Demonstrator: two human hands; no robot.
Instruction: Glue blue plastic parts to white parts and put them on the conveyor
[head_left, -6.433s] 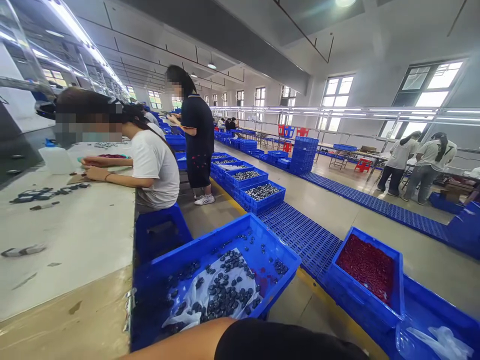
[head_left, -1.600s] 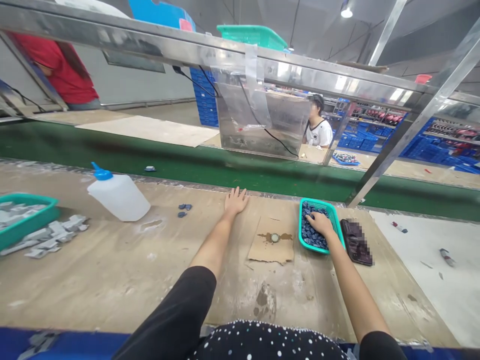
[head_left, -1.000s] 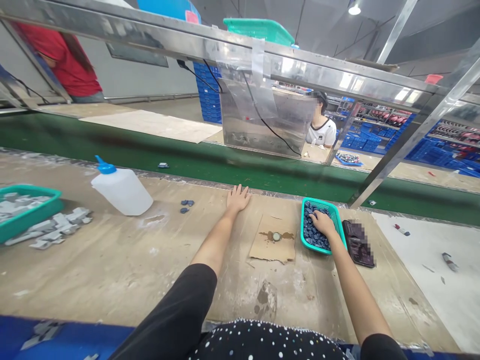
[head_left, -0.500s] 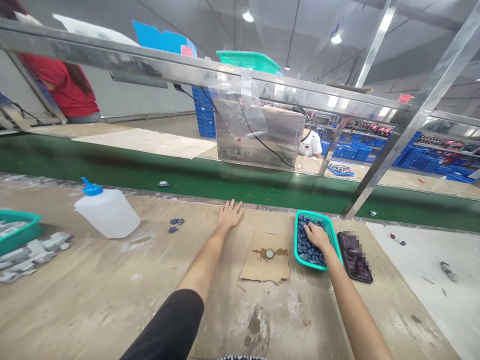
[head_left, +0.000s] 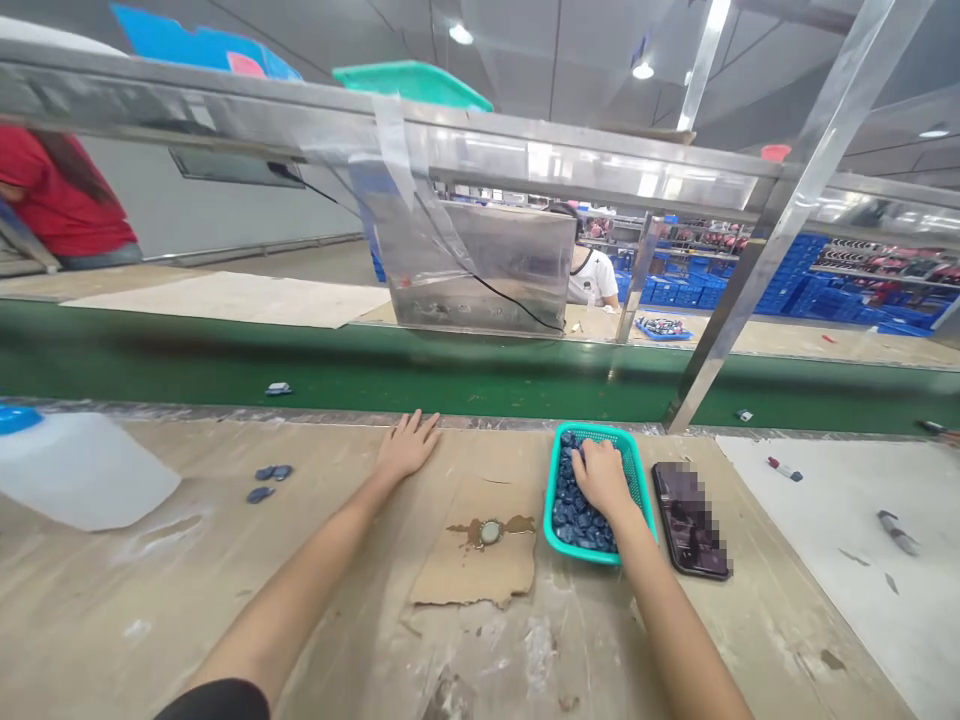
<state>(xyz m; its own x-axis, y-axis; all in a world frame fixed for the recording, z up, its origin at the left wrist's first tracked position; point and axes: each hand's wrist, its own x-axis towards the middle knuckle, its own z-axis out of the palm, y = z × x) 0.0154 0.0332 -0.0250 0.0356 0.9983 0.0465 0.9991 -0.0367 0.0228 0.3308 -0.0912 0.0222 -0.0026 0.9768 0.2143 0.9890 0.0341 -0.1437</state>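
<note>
- Right hand (head_left: 602, 478) in green basket (head_left: 585, 553), among dark blue pieces (head_left: 576, 518); fingertips hidden, can't tell if pinching.
- Left hand (head_left: 407, 448) spread on worktop (head_left: 345, 630).
- Any lift-out needs rim clearance.

The frame's edge crops a white bottle (head_left: 90, 475) at nine o'clock; at four, pixelation blurs a phone's (head_left: 679, 535) right side and the right hand (head_left: 604, 480) hides some dark pieces (head_left: 577, 520).

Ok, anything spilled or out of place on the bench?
A brown, wet-looking stain surrounds the small cap on the cardboard, whose near edge looks torn. Three dark pieces lie outside the green basket.
</note>
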